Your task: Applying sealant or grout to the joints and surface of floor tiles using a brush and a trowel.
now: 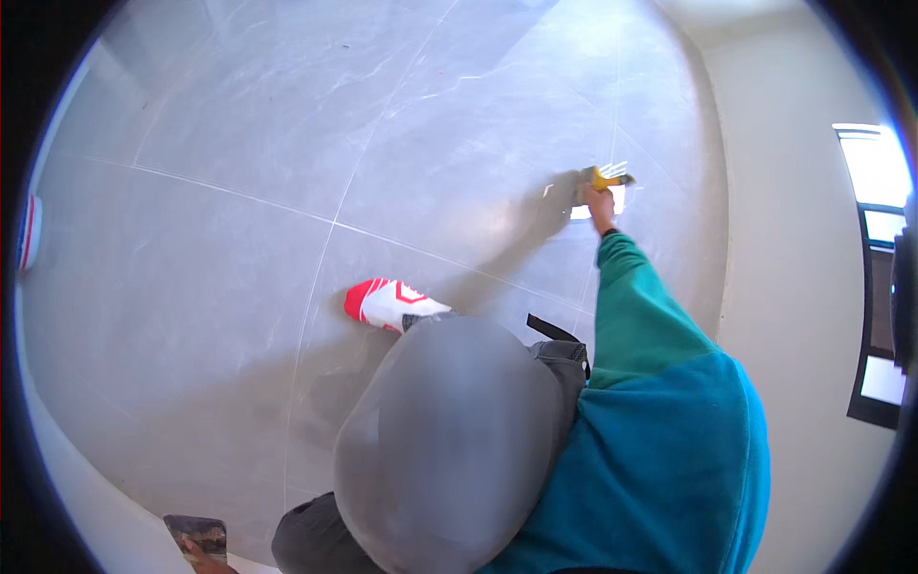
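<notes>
- So the right hand [600, 208] is way out front on a stretched arm, fingers closed round a yellow-handled tool [606, 180], some kind of brush or scraper, too small to tell.
- Tool's at the far end of that hand, over the grey tiled floor [239, 316], on the right side near the wall [775, 115].
- Long axis goes roughly left to right, so it's crosswise to the forearm: broad greyish head to the left, dark handle end poking out right. Can't tell if the head touches the tile.
- Right hand's the near one, easily. What looks like the left hand [195, 551] is way down bottom left, gripping a phone [207, 529].
- Red-and-white sock [387, 304] sits between them.
</notes>
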`<state>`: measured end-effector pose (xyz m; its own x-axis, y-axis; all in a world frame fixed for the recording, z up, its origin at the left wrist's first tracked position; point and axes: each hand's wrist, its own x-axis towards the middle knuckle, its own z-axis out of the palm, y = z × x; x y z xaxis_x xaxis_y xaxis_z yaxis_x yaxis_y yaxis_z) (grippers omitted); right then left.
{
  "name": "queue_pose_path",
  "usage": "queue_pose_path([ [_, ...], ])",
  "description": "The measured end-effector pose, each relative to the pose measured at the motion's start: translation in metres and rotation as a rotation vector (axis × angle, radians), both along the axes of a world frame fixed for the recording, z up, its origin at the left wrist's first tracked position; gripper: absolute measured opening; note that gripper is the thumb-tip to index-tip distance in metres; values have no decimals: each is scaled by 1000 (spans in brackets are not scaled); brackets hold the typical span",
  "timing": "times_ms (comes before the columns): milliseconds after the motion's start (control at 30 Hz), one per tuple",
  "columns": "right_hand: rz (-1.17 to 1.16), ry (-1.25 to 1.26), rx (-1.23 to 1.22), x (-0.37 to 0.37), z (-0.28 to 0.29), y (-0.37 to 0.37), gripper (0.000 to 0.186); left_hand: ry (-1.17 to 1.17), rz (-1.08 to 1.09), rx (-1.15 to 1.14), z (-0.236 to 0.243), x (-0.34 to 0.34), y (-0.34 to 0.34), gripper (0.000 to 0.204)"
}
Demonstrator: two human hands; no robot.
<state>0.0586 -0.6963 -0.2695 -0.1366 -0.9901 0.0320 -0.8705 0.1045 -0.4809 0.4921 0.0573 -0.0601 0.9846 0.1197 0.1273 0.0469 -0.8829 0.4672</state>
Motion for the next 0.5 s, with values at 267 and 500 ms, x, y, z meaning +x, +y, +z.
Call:
queue_pose_path([
  [267,1041,-478,386,360,29,259,25,40,-114,-61,71,58,-92,53],
  [500,783,-526,-89,245,-9,72,18,129,-295,327,153,16,-189,50],
])
